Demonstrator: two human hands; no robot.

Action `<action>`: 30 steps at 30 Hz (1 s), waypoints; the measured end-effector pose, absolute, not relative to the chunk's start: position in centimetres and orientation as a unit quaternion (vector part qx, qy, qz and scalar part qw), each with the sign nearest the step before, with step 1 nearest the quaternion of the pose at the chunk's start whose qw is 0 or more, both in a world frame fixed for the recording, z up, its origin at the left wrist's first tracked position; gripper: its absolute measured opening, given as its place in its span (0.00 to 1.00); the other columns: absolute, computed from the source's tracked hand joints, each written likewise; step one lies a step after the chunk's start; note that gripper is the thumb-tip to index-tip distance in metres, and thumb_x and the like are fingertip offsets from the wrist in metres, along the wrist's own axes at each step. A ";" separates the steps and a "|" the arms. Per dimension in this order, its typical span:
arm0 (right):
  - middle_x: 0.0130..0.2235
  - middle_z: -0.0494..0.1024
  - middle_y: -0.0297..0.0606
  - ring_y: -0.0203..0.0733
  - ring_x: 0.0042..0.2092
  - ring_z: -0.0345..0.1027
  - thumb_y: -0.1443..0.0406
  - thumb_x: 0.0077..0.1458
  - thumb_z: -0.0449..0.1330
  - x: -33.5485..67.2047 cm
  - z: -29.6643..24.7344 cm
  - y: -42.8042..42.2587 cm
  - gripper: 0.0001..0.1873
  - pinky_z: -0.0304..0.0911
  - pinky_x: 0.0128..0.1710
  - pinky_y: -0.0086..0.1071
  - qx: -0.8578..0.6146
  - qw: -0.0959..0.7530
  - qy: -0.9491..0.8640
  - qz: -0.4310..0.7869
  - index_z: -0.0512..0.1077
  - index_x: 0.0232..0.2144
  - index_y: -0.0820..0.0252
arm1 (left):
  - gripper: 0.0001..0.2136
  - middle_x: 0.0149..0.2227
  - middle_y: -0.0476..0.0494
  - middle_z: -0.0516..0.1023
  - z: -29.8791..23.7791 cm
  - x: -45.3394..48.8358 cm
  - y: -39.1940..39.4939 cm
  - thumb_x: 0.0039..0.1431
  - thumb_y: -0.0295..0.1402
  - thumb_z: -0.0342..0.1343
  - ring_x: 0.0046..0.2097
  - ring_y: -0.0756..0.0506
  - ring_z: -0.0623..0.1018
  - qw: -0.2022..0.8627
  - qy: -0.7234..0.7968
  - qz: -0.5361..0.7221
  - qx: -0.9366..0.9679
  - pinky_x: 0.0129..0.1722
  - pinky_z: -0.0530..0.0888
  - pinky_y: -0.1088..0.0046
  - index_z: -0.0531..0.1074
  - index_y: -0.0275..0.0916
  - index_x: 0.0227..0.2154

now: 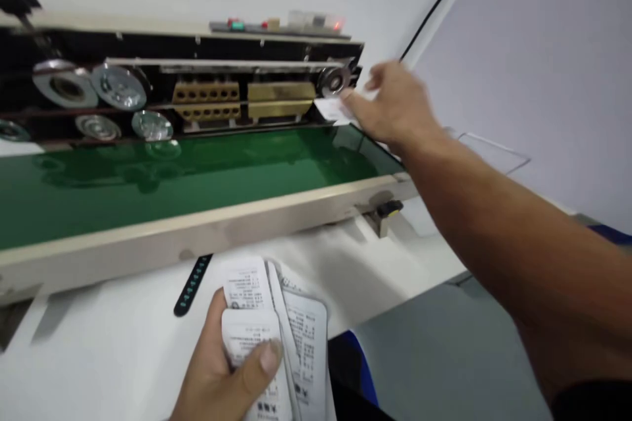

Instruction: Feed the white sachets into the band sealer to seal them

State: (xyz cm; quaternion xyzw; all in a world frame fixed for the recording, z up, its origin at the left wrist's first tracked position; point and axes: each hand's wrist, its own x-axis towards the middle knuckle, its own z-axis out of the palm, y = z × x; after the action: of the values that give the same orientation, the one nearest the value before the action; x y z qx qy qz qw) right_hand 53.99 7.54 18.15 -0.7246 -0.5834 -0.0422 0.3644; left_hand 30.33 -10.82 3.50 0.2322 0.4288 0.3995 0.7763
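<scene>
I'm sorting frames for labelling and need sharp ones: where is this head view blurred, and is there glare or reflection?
Head view: the right hand and the white packet at its fingertips are motion-blurred; the packets in the left hand look sharper, though their print is unreadable; the glossy green conveyor belt mirrors the metal wheels; straight machine edges bow from lens distortion.

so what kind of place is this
Likely a packing workshop: a band sealing machine with a green conveyor belt, the left hand gripping printed sachets, the right hand feeding one in.
</scene>
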 end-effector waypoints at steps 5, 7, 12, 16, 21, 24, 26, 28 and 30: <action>0.41 0.70 0.43 0.47 0.44 0.66 0.57 0.61 0.58 49.2 12.9 -4.6 0.17 0.67 0.43 0.39 -0.459 0.408 -0.784 -0.086 0.66 0.48 0.61 | 0.38 0.43 0.42 0.81 4.1 29.9 -10.5 0.50 0.44 0.68 0.41 0.39 0.80 0.755 0.453 0.408 0.241 0.39 0.77 0.62 0.51 0.51 0.59; 0.53 0.66 0.50 0.54 0.55 0.62 0.55 0.59 0.61 48.0 10.1 -8.1 0.30 0.64 0.53 0.44 -0.445 0.330 -0.831 0.051 0.58 0.57 0.64 | 0.36 0.39 0.43 0.81 4.2 29.8 -10.6 0.49 0.46 0.68 0.38 0.42 0.79 0.752 0.450 0.391 0.280 0.38 0.75 0.67 0.55 0.47 0.56; 0.54 0.65 0.45 0.47 0.52 0.64 0.61 0.56 0.64 46.9 6.7 -8.9 0.37 0.65 0.54 0.42 -0.421 0.281 -0.797 0.328 0.52 0.62 0.59 | 0.32 0.37 0.44 0.79 4.4 29.5 -11.3 0.52 0.50 0.64 0.36 0.45 0.77 0.756 0.455 0.326 0.340 0.35 0.73 0.71 0.56 0.44 0.53; 0.52 0.65 0.44 0.44 0.51 0.64 0.66 0.57 0.61 47.2 6.3 -7.8 0.30 0.65 0.53 0.41 -0.372 0.292 -0.762 0.443 0.57 0.59 0.60 | 0.34 0.45 0.41 0.77 4.4 29.2 -12.1 0.50 0.42 0.67 0.42 0.41 0.77 0.824 0.366 0.342 0.265 0.40 0.72 0.66 0.56 0.48 0.57; 0.58 0.59 0.45 0.47 0.59 0.59 0.68 0.54 0.63 47.4 6.0 -8.4 0.23 0.61 0.58 0.40 -0.308 0.267 -0.776 0.482 0.64 0.52 0.58 | 0.48 0.58 0.42 0.67 3.6 28.4 -13.1 0.42 0.44 0.71 0.51 0.34 0.75 0.836 0.331 0.409 0.153 0.43 0.72 0.62 0.50 0.56 0.64; 0.63 0.53 0.48 0.51 0.66 0.49 0.64 0.55 0.66 47.3 6.0 -9.3 0.30 0.59 0.61 0.40 -0.275 0.245 -0.812 0.452 0.58 0.56 0.57 | 0.48 0.53 0.42 0.73 3.1 28.1 -13.4 0.42 0.47 0.70 0.49 0.33 0.76 0.827 0.349 0.413 0.152 0.45 0.72 0.59 0.50 0.56 0.65; 0.63 0.51 0.51 0.55 0.69 0.40 0.59 0.55 0.67 47.0 5.7 -9.9 0.39 0.51 0.66 0.48 -0.275 0.233 -0.844 0.397 0.50 0.60 0.56 | 0.41 0.52 0.43 0.74 3.1 28.1 -13.5 0.49 0.48 0.66 0.48 0.36 0.78 0.818 0.379 0.406 0.151 0.46 0.71 0.60 0.52 0.56 0.64; 0.62 0.51 0.53 0.60 0.69 0.32 0.56 0.53 0.68 46.6 5.2 -10.6 0.47 0.43 0.67 0.57 -0.306 0.229 -0.858 0.343 0.42 0.63 0.55 | 0.34 0.53 0.42 0.74 3.1 28.2 -13.4 0.54 0.48 0.62 0.46 0.39 0.78 0.807 0.417 0.385 0.161 0.40 0.71 0.66 0.55 0.54 0.61; 0.62 0.50 0.51 0.61 0.69 0.32 0.57 0.48 0.72 46.2 4.6 -11.1 0.53 0.48 0.66 0.56 -0.357 0.247 -0.838 0.330 0.40 0.64 0.52 | 0.28 0.52 0.42 0.74 3.2 28.4 -13.2 0.58 0.49 0.59 0.45 0.41 0.78 0.796 0.448 0.367 0.176 0.34 0.69 0.71 0.57 0.52 0.57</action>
State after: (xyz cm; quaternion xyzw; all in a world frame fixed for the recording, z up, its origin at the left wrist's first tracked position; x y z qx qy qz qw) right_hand 46.23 -11.13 4.61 -0.3570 -0.8384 0.3295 0.2471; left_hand 28.42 -13.25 3.17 0.1761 0.4477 0.3673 0.7960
